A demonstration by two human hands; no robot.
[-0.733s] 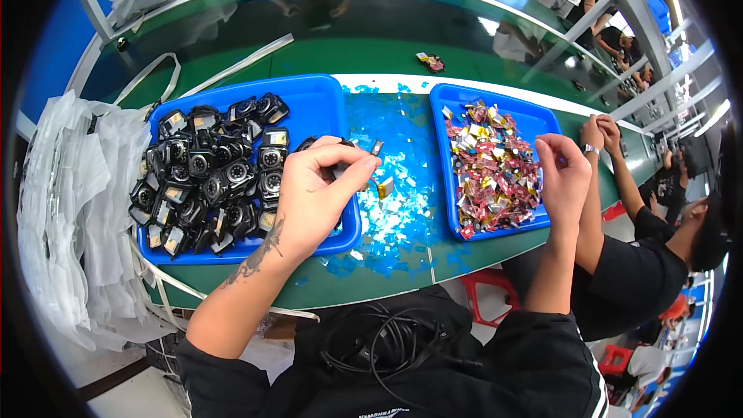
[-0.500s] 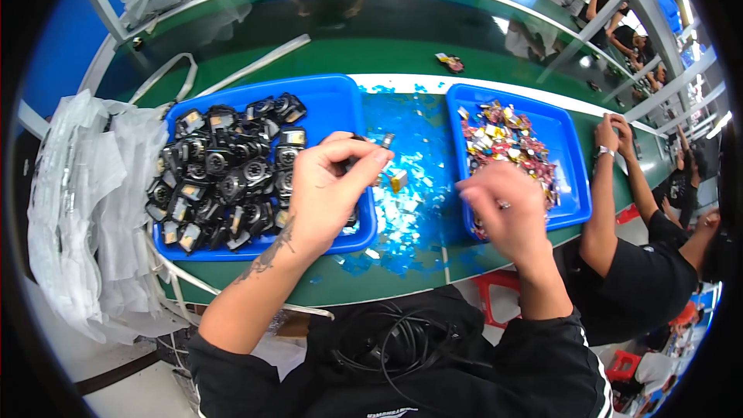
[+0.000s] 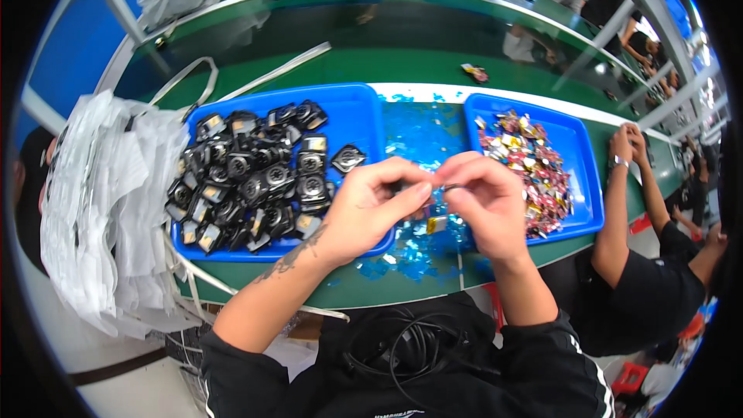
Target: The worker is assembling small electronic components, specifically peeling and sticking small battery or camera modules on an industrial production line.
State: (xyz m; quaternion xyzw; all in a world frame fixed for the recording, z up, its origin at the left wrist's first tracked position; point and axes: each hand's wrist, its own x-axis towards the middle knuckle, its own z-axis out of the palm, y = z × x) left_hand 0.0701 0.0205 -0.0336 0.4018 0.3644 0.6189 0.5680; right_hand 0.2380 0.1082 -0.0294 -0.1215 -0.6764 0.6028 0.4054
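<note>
Over the strip between two blue trays, my left hand point(image 3: 381, 207) and my right hand point(image 3: 491, 203) meet fingertip to fingertip. Both are closed in a pinch on a small electronic part, mostly hidden by the fingers. Below the fingertips shows a small yellow-and-silver block point(image 3: 436, 224), which looks like a battery cell hanging from that part. To the left, black square housings with round centres point(image 3: 267, 178) fill much of the left tray point(image 3: 373, 120). Small red, yellow and silver parts point(image 3: 534, 174) are heaped in the right tray point(image 3: 590, 186).
Shiny blue film scraps point(image 3: 414, 135) litter the green bench point(image 3: 309, 282). White foam sheets point(image 3: 108, 217) stack at the left. A loose small part point(image 3: 474, 73) lies beyond a white rail. More filled trays stand at the back. A co-worker's hands point(image 3: 628, 143) are at the right.
My right hand has come left from beside the right tray to meet my left hand at the part. The left hand has moved right and slightly down. The whole view has shifted a little.
</note>
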